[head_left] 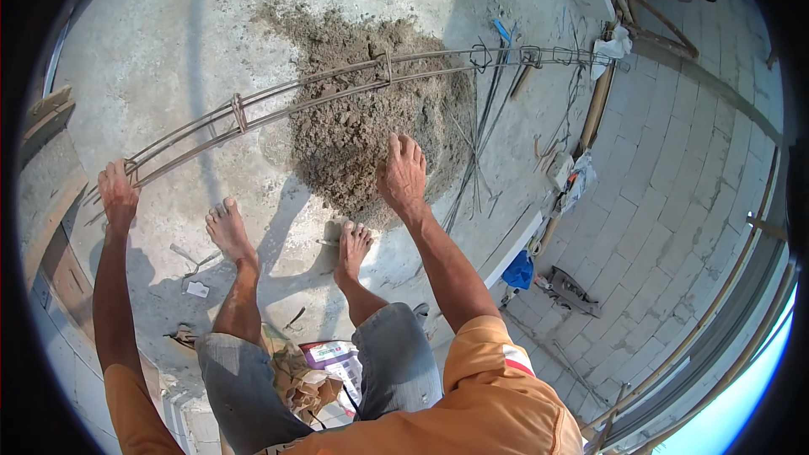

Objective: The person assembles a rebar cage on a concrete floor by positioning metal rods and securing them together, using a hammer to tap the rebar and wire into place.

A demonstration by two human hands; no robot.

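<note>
1. The long steel cage [239, 114] runs from the left grip [118, 190] across the grey-brown heap [345, 139] toward the white plastic [619, 42] at the right. We judge that, with a hand only at one end, it could sag or twist, since so much of its length lies beyond that hold.

2. Its far end lies by the loose rods [484, 131] and near the plastic. If the cage were dragged, we think a tie ring could snag there and jerk the bars.

3. Both feet are bare: the left foot [232, 234] and the right foot [355, 248] stand on the concrete floor [168, 34] on the near side of the cage. A slip of the hold could bring steel down on toes, and the cut bar ends could scratch the wrist.

4. We see the left grip bent closed over the cage's left end, next to the last ring; the thumb is hard to make out.

5. The right grip [402, 173] is over the heap's near side, apart from the cage, fingers partly curled. Its palm is hidden, so we cannot tell whether it holds anything.
</note>
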